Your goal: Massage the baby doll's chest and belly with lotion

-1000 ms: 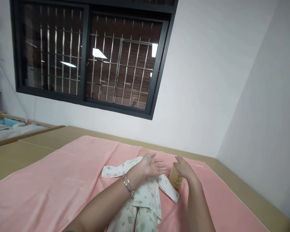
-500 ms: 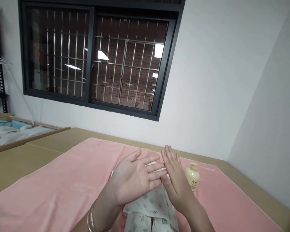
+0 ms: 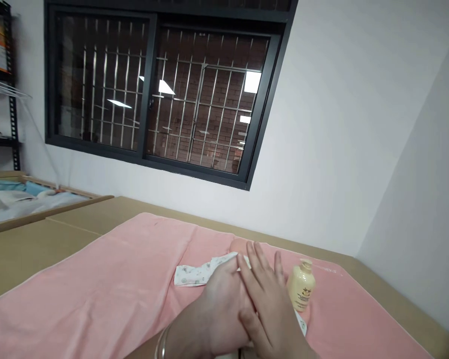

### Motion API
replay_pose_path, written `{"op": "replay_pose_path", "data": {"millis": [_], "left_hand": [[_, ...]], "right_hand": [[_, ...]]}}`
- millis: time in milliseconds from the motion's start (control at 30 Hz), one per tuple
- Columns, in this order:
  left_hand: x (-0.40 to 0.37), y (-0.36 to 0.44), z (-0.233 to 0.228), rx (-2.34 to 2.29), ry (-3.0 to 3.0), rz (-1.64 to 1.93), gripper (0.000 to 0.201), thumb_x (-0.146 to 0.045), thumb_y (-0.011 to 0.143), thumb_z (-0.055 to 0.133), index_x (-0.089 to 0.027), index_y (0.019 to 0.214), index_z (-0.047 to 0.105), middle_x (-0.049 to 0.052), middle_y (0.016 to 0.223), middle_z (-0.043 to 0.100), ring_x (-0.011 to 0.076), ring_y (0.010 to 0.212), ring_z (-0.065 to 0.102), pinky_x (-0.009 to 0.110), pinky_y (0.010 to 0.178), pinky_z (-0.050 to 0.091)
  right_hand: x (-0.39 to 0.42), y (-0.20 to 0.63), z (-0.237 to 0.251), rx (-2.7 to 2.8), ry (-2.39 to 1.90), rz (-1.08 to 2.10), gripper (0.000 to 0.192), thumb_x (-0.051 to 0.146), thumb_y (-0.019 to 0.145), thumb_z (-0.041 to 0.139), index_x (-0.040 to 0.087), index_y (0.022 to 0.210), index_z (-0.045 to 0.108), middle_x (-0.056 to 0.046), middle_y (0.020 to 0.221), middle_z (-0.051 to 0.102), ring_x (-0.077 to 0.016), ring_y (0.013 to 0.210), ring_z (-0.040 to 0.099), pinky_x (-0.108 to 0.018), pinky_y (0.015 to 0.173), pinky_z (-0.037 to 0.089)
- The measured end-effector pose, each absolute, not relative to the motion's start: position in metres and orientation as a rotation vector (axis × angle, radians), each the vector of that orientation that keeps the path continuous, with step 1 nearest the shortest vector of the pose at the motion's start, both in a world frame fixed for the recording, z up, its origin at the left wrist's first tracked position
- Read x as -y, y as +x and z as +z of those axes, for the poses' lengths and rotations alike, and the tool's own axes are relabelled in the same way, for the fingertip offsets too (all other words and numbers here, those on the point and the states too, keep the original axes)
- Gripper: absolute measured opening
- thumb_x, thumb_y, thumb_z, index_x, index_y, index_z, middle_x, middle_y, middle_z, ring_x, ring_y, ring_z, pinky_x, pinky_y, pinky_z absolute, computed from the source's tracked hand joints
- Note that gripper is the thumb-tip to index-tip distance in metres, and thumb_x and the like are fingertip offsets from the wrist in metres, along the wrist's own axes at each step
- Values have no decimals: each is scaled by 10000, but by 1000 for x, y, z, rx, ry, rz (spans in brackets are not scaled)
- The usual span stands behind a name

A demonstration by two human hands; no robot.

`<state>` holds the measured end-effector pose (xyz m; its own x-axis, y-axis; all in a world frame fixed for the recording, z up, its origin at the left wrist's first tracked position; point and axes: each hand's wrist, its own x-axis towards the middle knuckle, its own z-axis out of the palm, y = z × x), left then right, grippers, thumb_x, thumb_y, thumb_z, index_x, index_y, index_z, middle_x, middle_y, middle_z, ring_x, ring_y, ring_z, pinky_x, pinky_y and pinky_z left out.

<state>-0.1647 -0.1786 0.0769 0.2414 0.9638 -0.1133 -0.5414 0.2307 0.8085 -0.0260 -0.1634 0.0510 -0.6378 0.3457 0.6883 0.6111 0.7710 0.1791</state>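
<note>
My left hand (image 3: 224, 304), with bracelets at the wrist, is turned palm up and looks flat; its fingers are mostly hidden. Across that palm lies my right hand (image 3: 265, 294), its fingers stretched out and pointing away from me. The palms touch, and any lotion between them cannot be made out. Below both hands is a white printed baby outfit (image 3: 196, 275) on a pink blanket (image 3: 134, 269), one sleeve spread to the left. A rounded skin-toned shape (image 3: 238, 245), partly hidden, shows at its top. To the right of my right hand stands a pale yellow pump bottle (image 3: 302, 286).
The blanket covers part of a tan tabletop (image 3: 75, 224) against a white wall. At the far left are a wood-edged bin with cloths (image 3: 30, 199) and a black shelf rack (image 3: 13, 114). A dark-framed barred window (image 3: 153, 94) is set in the wall.
My right hand has come down and left onto my left palm, which has moved right and lower. Before, the hands met only near the fingertips. The view has shifted slightly.
</note>
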Motion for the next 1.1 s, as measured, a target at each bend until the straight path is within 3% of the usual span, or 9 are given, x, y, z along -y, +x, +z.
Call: {"op": "replay_pose_path", "data": {"millis": [100,200,333,433,567,767,900,967,1100], "left_hand": [[174,-175,83,-346,708,995,559,-518,910,360,-121,1254,551,169,1284,591,327,1307,464,576,1118,294],[158,-175,78,-153,686,1008,560,-514,919,336,-105,1219,572,171,1334,551,267,1335,440,481,1147,284],[141,-156,56,-453,858,1147,609,-491,941,192,-146,1141,653,141,1239,628,174,1295,489,405,1086,370],[140,-138,42,-644,878,1208,606,-483,937,153,-241,998,705,105,1174,670,167,1266,514,396,1036,431],[149,-121,44,-504,815,1192,441,-459,930,312,-313,1140,671,17,1297,609,209,1384,372,463,1122,345],[148,-142,59,-241,694,1229,622,-580,905,308,-174,1325,522,102,1396,515,252,1366,398,420,1170,279],[120,-155,48,-246,867,1328,665,-615,906,259,-237,1441,374,62,1491,407,190,1432,272,394,1188,219],[108,-145,35,-346,1011,1348,741,-686,869,225,-260,1465,334,45,1514,371,216,1458,192,449,1188,196],[97,-113,8,-481,1096,1391,698,-661,852,350,-295,1446,378,-21,1538,317,266,1475,89,478,1201,138]], "right_hand": [[160,-25,50,2290,-780,-527,685,562,958,272,215,1533,136,-117,1555,229,-355,1433,173,-667,1128,71],[160,-43,25,2271,-616,-578,756,546,933,375,178,1536,103,-152,1543,238,-377,1422,187,-665,1116,158],[163,-62,-3,2192,-412,-689,657,361,924,499,322,1508,200,-75,1497,366,-341,1403,265,-657,1106,205],[160,-51,6,2260,-505,-610,610,431,926,468,412,1485,225,-5,1509,347,-315,1409,267,-628,1125,212],[151,-26,36,2257,-734,-479,614,468,961,317,291,1527,156,-64,1564,215,-343,1436,168,-669,1119,158],[145,-38,22,2190,-738,-474,709,520,974,220,118,1534,50,-161,1577,102,-365,1443,91,-631,1127,192],[148,-62,-4,2216,-598,-516,796,575,944,329,134,1535,31,-151,1554,215,-341,1438,156,-579,1141,232],[148,-63,-7,2219,-525,-517,800,598,934,346,165,1537,49,-130,1543,258,-328,1433,190,-577,1148,210],[128,-40,4,2205,-595,-381,746,595,945,304,171,1533,131,-124,1562,202,-343,1441,140,-609,1149,128]]}}
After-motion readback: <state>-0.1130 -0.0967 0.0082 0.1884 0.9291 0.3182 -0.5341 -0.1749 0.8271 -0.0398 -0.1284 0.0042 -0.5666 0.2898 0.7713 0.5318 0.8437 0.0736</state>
